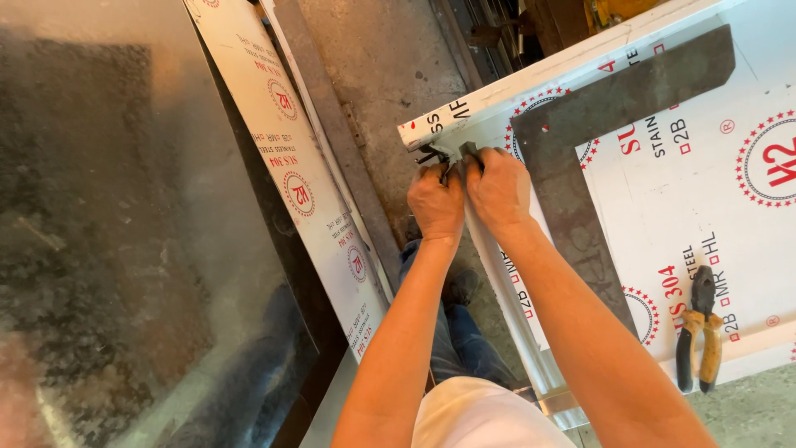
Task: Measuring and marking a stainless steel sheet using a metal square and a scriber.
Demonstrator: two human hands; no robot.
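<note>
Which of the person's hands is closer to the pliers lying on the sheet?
Right. The right hand grips the sheet's corner, on the side towards the pliers; the left hand is beside it, farther away.

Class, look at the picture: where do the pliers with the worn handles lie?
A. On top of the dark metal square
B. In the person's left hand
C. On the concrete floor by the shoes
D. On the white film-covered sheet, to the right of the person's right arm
D: the pliers lie flat on the white sheet, apart from both hands and below the dark metal square.
</note>
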